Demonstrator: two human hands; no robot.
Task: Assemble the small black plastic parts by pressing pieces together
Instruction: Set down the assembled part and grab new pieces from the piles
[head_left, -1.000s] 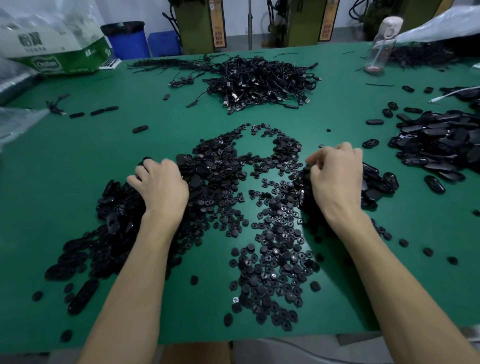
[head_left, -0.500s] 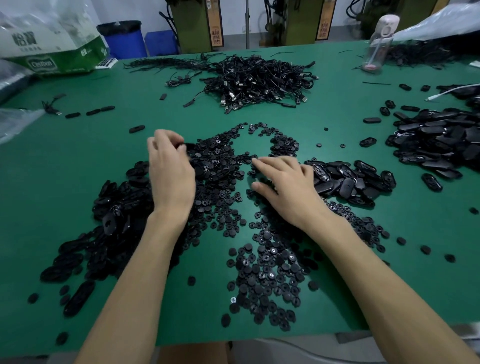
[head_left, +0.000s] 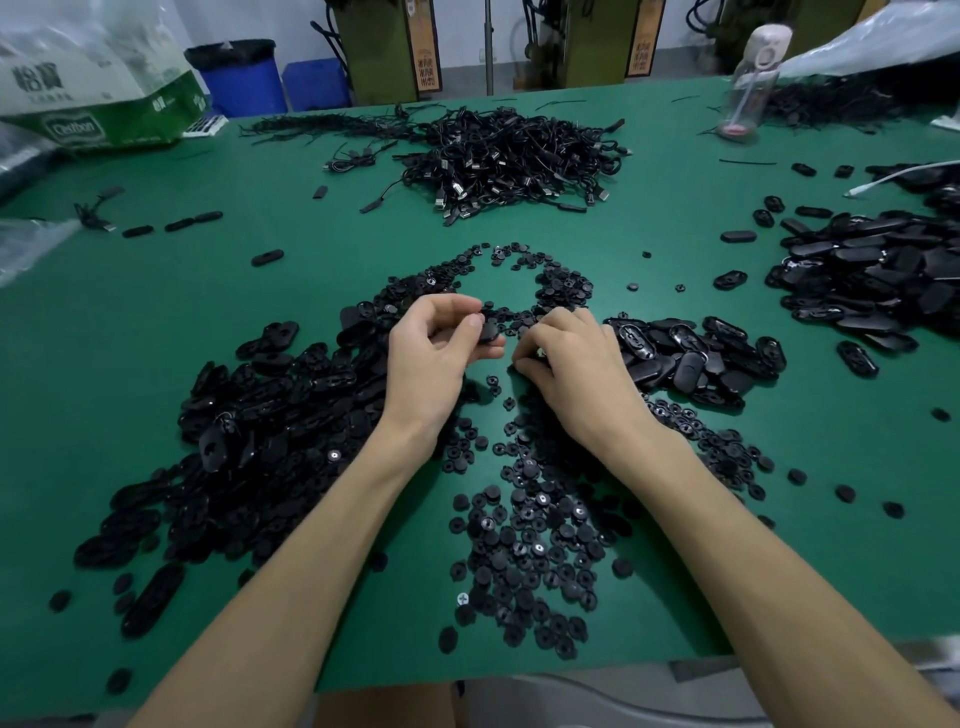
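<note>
Head view: both hands work at the middle of the green bench (head_left: 156, 322), close together but not touching. The left hand (head_left: 441, 358) is raised a little off the surface and pinches a black oval piece (head_left: 489, 332) between thumb and curled fingers, its free end pointing toward the other hand. The right hand (head_left: 574, 369) is knuckles-up with its fingers curled down into the scatter of small round pieces (head_left: 535, 545). Whether it already has one pinched I cannot tell, because the fingertips are hidden under the hand. More oval pieces lie in a heap on the left (head_left: 260, 415) and another just right of the right hand (head_left: 691, 358).

The step in hand looks like the gathering of a pair: one half is held and its mate is being picked. The next move probably calls for lifting a single round piece clear, lining it up with the recess in the oval piece, and squeezing the two together squarely so that they seat.
</note>
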